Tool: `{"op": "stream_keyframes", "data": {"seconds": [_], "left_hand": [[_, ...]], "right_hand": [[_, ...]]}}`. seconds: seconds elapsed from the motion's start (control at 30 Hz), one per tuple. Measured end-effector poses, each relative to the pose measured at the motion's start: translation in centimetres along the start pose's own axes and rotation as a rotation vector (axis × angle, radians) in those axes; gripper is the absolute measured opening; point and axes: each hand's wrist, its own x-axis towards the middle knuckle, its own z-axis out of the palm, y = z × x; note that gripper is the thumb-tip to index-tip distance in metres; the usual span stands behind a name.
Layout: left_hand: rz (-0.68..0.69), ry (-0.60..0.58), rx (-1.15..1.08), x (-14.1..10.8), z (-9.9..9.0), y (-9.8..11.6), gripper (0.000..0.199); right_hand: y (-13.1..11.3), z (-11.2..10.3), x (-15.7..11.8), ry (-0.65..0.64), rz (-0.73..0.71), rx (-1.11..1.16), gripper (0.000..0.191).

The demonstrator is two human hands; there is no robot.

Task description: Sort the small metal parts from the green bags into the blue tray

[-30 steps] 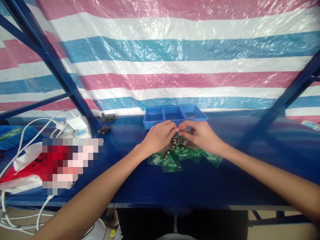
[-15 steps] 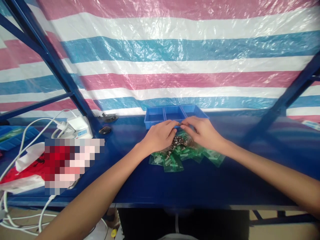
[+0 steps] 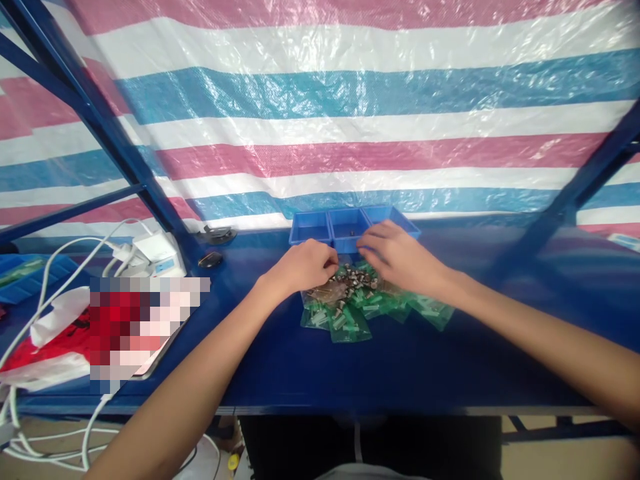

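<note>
over green packets (image 3: 351, 325), left hand (image 3: 306, 264) curled, right hand (image 3: 397, 252) loosely parted

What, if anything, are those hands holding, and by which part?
It cannot be told: no object shows in the left hand or the right hand, but either, being partly curled, could hide something small.

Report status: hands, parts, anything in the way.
Left hand curled beside metallic parts, grip hidden. Right hand at blue tray, partly blocking view of it. Metallic parts heaped among green bags.
</note>
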Motion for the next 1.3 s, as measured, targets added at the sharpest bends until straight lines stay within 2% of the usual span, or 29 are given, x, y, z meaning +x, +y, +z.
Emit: {"op": "stream_keyframes", "data": {"seconds": [0.17, 0.47, 0.63, 0.8, 0.93, 1.3], "left_hand": [[0.000, -0.065, -0.063, -0.2, -0.4, -0.6, 0.023], [0.008, -0.121, -0.163, -0.1, -0.5, -1.5, 0.022], [-0.036, -0.088, -0.282, 0.2, 0.2, -0.9, 0.024], [-0.189, -0.046, -0.350, 0.5, 1.2, -0.5, 0.026], [-0.252, -0.010, -0.386, 0.6, 1.6, -0.2, 0.024], [-0.208, 0.120, -0.413, 0.4, 2.3, 0.2, 0.020]], "right_hand": [[-1.8, 0.4, -1.1, -0.153, -0.021, 0.175, 0.030], [-1.6, 0.7, -1.0, -0.183, -0.054, 0.222, 0.036], [-1.9, 0.5, -1.1, -0.211, -0.012, 0.226, 0.034], [-1.9, 0.5, -1.1, -0.214, -0.002, 0.243, 0.031], [-1.9, 0.6, -1.1, -0.212, -0.006, 0.238, 0.033], [-1.6, 1.0, -1.3, -0.192, 0.026, 0.243, 0.034]]}}
